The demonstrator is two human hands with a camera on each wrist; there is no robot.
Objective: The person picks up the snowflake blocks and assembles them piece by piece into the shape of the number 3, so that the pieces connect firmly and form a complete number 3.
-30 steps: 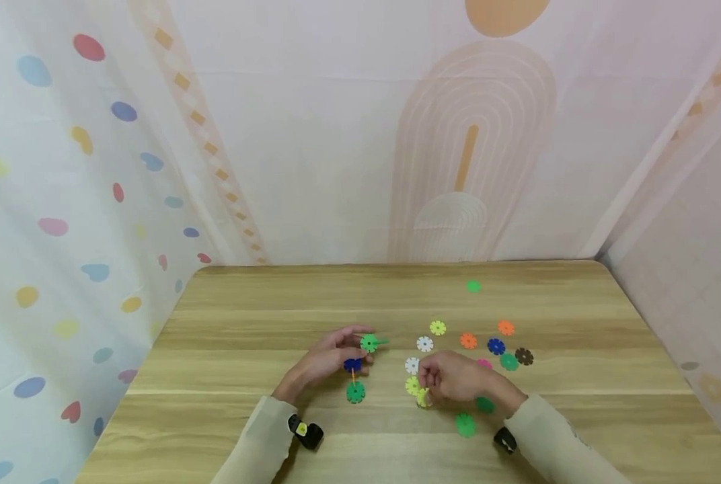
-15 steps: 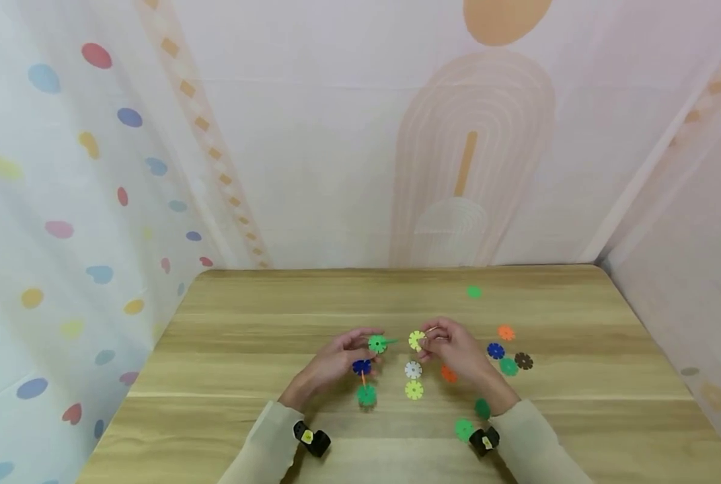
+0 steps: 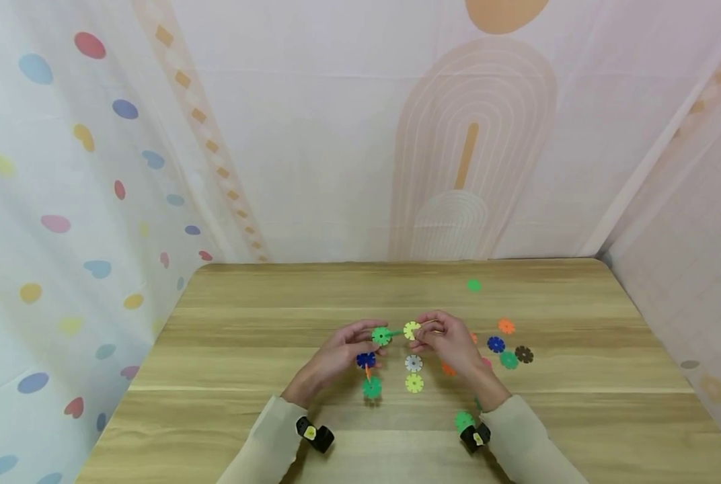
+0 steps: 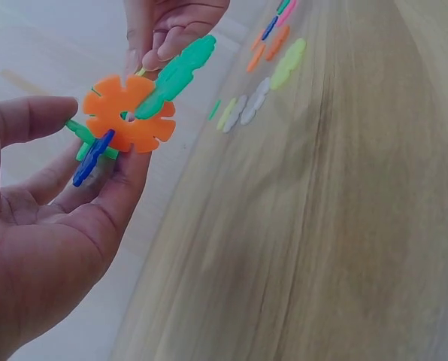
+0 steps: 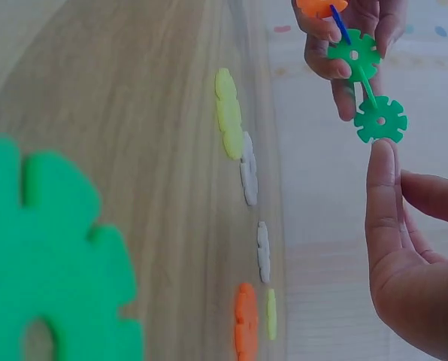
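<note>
snowflake-disc cluster pinched in left hand, yellow disc in right hand's fingertips

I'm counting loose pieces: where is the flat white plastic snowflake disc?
In the head view the white plastic snowflake disc lies on the wooden table, centre, just below the right hand and directly above a yellow snowflake disc.

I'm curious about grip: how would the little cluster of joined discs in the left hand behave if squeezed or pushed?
The cluster looks stiff: its discs keep their angles in the left hand. It is probably light, since fingertips alone carry it. The slotted joints look merely push-fit, so a sideways push might pop a disc off. The right hand holds a yellow disc close by.
</note>
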